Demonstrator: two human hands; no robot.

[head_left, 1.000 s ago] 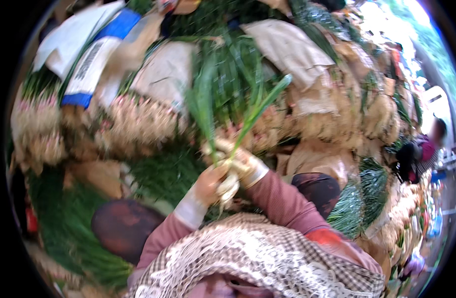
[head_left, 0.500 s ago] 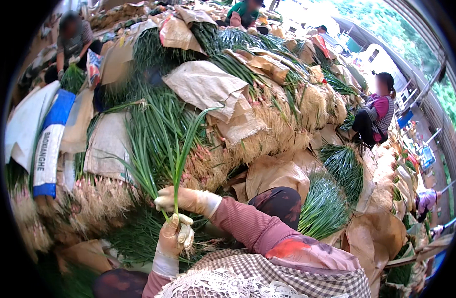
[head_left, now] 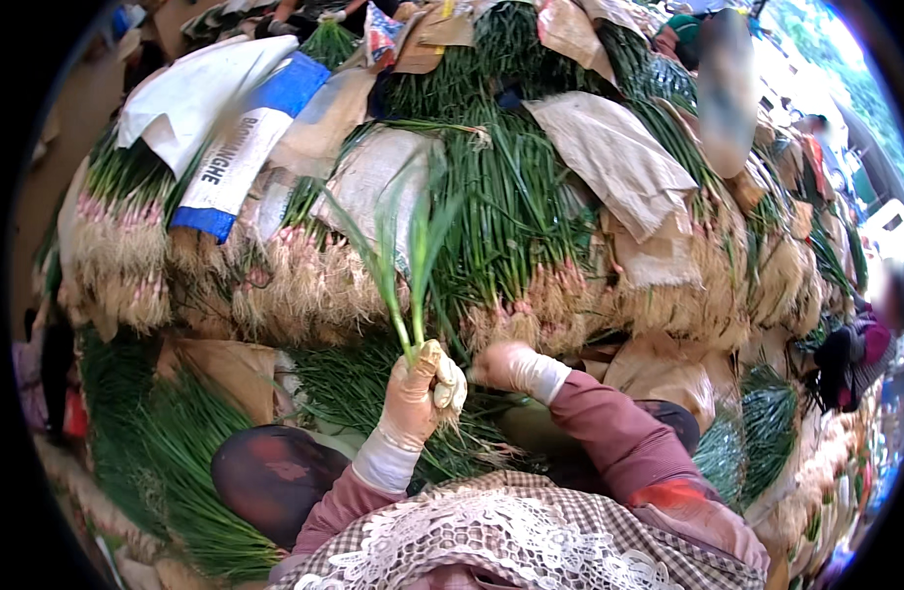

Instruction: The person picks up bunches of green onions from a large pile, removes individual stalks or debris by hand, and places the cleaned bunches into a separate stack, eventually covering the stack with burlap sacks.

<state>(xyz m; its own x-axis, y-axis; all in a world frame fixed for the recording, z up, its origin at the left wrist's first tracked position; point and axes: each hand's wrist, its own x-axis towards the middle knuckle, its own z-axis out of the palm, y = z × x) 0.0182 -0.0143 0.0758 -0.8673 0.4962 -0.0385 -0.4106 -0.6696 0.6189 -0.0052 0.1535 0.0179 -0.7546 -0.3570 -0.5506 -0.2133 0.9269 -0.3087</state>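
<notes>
My left hand (head_left: pixel 419 398), in a pale glove stained brown, is closed around a few green onions (head_left: pixel 409 320). Their long leaves fan upward and apart above the fist, while some roots hang below it. To the right, my right hand (head_left: pixel 506 368) is apart from that bunch, near the roots at the foot of the pile. Motion smears its gloved fingers, so whether they hold anything is unclear. Just ahead of both hands lies a thick stack of green onions (head_left: pixel 511 216), with pinkish bulbs and shaggy pale roots facing me.
More green onions (head_left: pixel 191 452) lie beside my left knee (head_left: pixel 270 482). Sacking (head_left: pixel 619 162) and a blue-and-white sack (head_left: pixel 241 147) cover parts of the pile. A brown sheet (head_left: pixel 659 369) lies beyond my right knee. Another person (head_left: pixel 860 344) sits at the far right.
My view has turned left. My right hand has come off the green onions and moved right, away from my left hand, which still grips them upright.
</notes>
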